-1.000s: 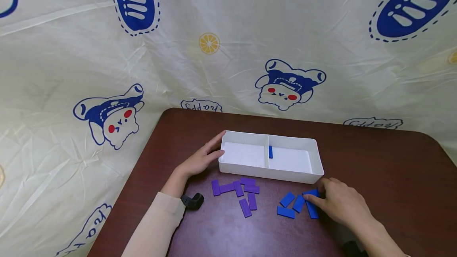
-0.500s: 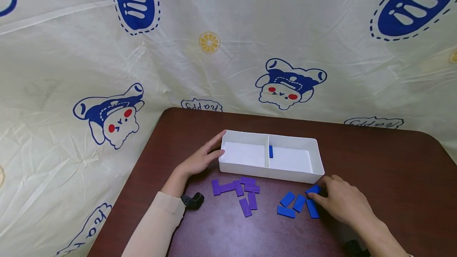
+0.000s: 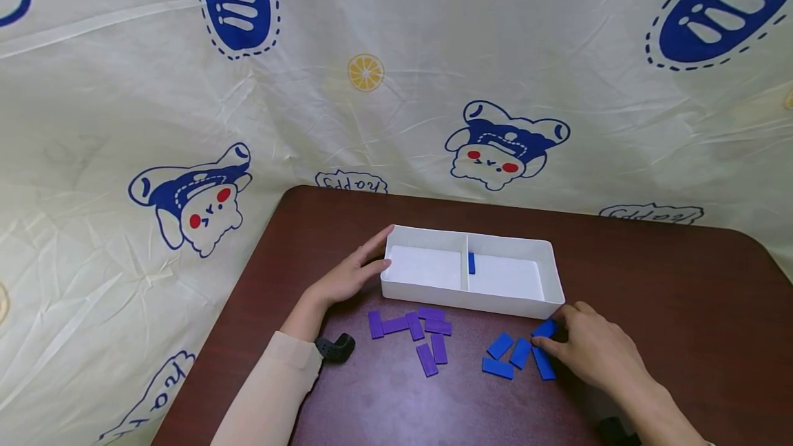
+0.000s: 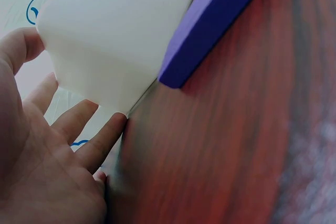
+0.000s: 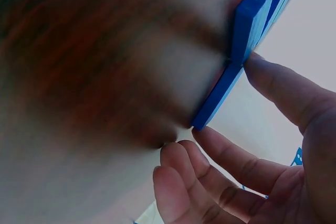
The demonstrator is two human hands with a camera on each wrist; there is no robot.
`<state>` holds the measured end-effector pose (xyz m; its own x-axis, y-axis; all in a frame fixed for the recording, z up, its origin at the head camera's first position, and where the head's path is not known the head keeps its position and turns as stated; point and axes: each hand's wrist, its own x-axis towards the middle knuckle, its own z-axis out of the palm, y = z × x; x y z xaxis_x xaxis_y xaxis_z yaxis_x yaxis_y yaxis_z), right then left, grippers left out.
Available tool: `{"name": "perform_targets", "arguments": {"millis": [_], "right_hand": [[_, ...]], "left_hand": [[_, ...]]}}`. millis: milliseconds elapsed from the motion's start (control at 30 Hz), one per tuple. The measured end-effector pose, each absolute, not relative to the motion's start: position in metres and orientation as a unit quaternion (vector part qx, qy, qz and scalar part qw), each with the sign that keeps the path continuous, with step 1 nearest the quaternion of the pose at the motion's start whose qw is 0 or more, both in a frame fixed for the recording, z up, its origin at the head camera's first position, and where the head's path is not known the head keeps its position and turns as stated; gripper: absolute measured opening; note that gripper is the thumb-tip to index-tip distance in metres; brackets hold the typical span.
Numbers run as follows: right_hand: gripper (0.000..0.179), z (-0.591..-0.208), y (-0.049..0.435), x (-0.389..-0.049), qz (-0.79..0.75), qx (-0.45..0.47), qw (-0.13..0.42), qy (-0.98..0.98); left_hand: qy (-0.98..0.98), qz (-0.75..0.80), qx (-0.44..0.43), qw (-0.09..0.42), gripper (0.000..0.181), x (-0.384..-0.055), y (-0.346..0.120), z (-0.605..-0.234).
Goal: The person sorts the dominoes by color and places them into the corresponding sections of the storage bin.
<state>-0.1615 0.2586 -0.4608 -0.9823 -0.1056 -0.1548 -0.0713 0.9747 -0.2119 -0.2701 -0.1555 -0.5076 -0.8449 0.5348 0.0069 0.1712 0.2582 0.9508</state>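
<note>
My left hand (image 3: 347, 279) rests against the left end of a white two-compartment box (image 3: 424, 292). Its fingers are extended, with the fingertips (image 4: 118, 121) touching the end wall in the left wrist view. At the box's front right corner, my right hand (image 3: 597, 346) pinches a flat blue block (image 3: 544, 328) between thumb and index finger. In the right wrist view this blue block (image 5: 216, 100) lies end to end with another blue block (image 5: 253, 22), and the thumb tip is where they meet. Several more blue blocks (image 3: 498, 367) lie to the left of that hand.
Several purple blocks (image 3: 426, 359) lie before the box's left half. A single blue block (image 3: 471, 263) stands against the divider in the right compartment. The brown table (image 3: 669, 281) meets a printed white sheet (image 3: 396, 129) behind. A black wrist strap (image 3: 336, 348) sits on the left wrist.
The pinched blue block has shifted slightly right and turned, drawing away from the other blue blocks, with the right hand's thumb moving along. The left hand keeps its place on the box.
</note>
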Motion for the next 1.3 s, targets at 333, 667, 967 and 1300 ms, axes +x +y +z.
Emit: {"name": "perform_targets", "arguments": {"millis": [333,667,967,1300], "right_hand": [[0.056,-0.462,0.258,-0.161,-0.113,-0.045,0.074,0.990],[0.048,-0.460,0.261,-0.159,-0.118,-0.052,0.057,0.990],[0.044,-0.456,0.265,-0.158,-0.124,-0.056,0.060,0.989],[0.051,-0.448,0.269,-0.159,-0.116,-0.051,0.072,0.989]], "left_hand": [[0.784,0.557,0.225,0.158,0.067,-0.270,-0.156,-0.508],[0.780,0.562,0.223,0.160,0.067,-0.269,-0.155,-0.506],[0.783,0.559,0.221,0.164,0.068,-0.268,-0.154,-0.504],[0.779,0.562,0.224,0.164,0.067,-0.269,-0.153,-0.507]]}}
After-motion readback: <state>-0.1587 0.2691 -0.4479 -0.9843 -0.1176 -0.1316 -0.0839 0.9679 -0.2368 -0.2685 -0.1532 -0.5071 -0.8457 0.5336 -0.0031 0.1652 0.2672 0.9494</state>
